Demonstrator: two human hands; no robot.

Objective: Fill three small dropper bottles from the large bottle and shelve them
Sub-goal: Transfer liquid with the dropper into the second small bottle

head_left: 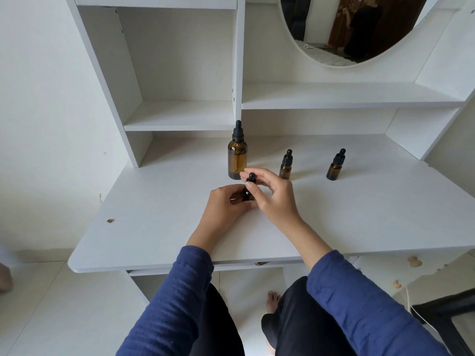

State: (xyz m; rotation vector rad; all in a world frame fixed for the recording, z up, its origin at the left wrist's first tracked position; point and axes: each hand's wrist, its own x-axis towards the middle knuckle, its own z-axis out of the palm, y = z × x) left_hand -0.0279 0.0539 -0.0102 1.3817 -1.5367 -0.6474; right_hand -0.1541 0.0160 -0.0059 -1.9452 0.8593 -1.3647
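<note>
The large amber bottle (237, 156) with a black dropper cap stands upright on the white desk (154, 214), just behind my hands. My left hand (226, 204) is wrapped around the body of a small amber dropper bottle (248, 195), mostly hidden by my fingers. My right hand (272, 194) pinches that bottle's black dropper cap (250, 178) from above. Two more small dropper bottles, one (286, 167) near my right hand and one (335, 167) further right, stand capped on the desk.
White shelf compartments (180, 115) rise at the back left, and a long shelf (347, 98) runs under a round mirror (347, 29) at the back right. The desk's front edge is at my forearms. A dark chair part (447, 312) is at lower right.
</note>
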